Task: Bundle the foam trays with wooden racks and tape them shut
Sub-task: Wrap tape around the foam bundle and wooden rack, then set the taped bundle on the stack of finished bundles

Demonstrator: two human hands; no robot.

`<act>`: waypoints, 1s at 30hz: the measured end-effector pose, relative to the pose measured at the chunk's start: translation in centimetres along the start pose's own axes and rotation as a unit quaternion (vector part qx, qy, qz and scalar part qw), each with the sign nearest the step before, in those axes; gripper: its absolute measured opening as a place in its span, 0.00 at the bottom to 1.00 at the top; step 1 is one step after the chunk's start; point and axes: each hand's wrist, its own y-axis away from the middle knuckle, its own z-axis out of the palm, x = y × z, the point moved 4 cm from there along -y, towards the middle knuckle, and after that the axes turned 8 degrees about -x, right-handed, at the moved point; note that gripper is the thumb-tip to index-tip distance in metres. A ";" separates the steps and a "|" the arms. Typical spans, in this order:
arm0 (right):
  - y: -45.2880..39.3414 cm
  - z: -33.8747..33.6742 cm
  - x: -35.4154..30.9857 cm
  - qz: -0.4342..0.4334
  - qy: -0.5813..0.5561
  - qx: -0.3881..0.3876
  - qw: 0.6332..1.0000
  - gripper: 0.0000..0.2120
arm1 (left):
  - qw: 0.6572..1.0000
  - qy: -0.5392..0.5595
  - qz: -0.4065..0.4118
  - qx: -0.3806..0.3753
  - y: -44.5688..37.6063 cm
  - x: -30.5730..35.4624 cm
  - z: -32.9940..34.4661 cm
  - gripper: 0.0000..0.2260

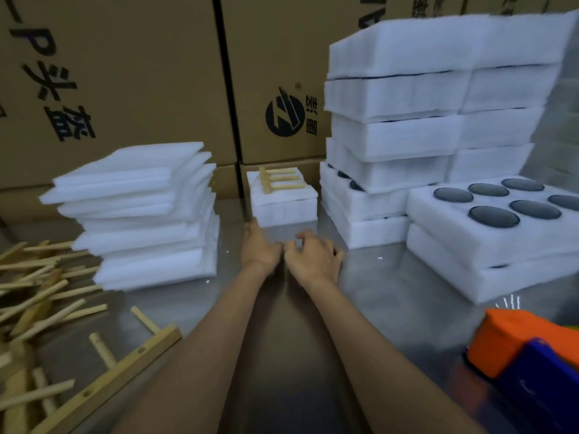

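Note:
A small white foam bundle point(283, 208) stands at the back of the metal table point(391, 286), with a wooden rack point(282, 180) lying on top of it. My left hand point(260, 249) reaches forward, its fingertips at the bundle's lower left corner. Just right of it, my right hand point(315, 258) hovers in front of the bundle with loosely curled fingers; I see nothing in it. An orange and blue tape dispenser point(526, 349) lies at the near right.
A stack of flat foam sheets point(147, 214) stands at the left. Loose wooden racks point(37, 286) pile up at the far left, and one rack point(125, 368) lies near the front. Foam trays holding dark discs point(488, 227) and a tall tray stack point(423, 98) fill the right. Cardboard boxes point(125, 73) wall the back.

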 end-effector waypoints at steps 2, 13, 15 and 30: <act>0.9 -0.5 -0.2 -0.018 0.052 -0.084 0.995 0.16 | 0.998 -0.059 0.012 -0.010 2.9 0.3 0.2 0.22; 7.3 -16.0 -2.5 -0.088 0.114 -0.095 0.985 0.13 | 0.979 0.193 0.013 -0.067 13.4 12.2 2.7 0.08; 8.2 -19.7 -1.4 -0.086 0.099 -0.017 0.991 0.12 | 0.953 0.261 -0.032 -0.153 14.3 14.8 4.6 0.06; 6.9 -27.0 11.5 0.070 0.180 0.112 0.975 0.21 | 0.849 0.435 -0.134 -0.268 15.3 19.2 15.3 0.13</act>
